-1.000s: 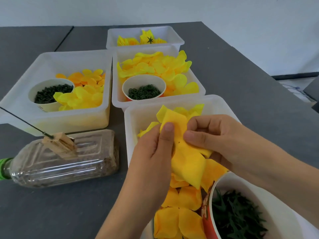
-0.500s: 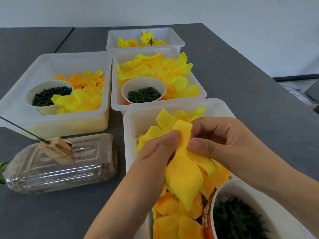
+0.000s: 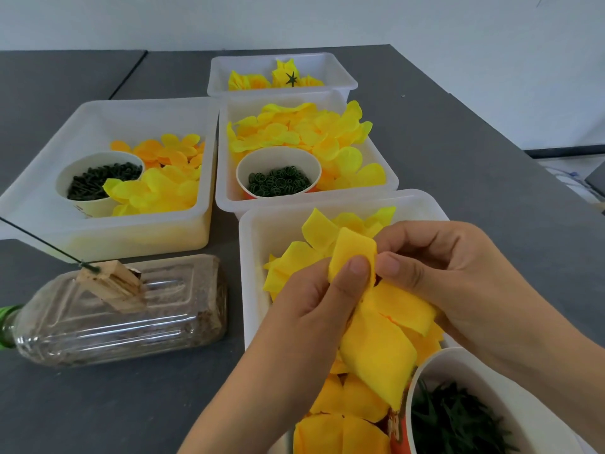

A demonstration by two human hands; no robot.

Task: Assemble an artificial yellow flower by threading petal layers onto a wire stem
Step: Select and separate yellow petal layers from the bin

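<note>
Both hands hold a yellow fabric petal layer [image 3: 376,348] over the nearest white bin [image 3: 258,244]. My left hand [image 3: 314,303] pinches its upper petal between thumb and fingers. My right hand [image 3: 435,270] pinches the same layer from the right, thumb close to my left thumb. A long petal hangs down below the hands. More yellow petal layers [image 3: 343,427] lie in that bin. The thin green wire stem [image 3: 39,240] slants up to the left, clamped in a wooden clothespin [image 3: 111,285] on a clear plastic bottle [image 3: 121,309] lying on its side.
A paper cup of green leaf pieces [image 3: 458,417] stands in the near bin at lower right. Three further white bins hold yellow petals [image 3: 294,132], orange and yellow petals [image 3: 163,178] and finished flowers [image 3: 278,78]. Two cups hold dark green small parts [image 3: 278,183] [image 3: 98,178]. The table is dark grey.
The petal layer has been turned and opened out between the thumbs, and one long petal now hangs lower. Both hands have stayed over the near bin.
</note>
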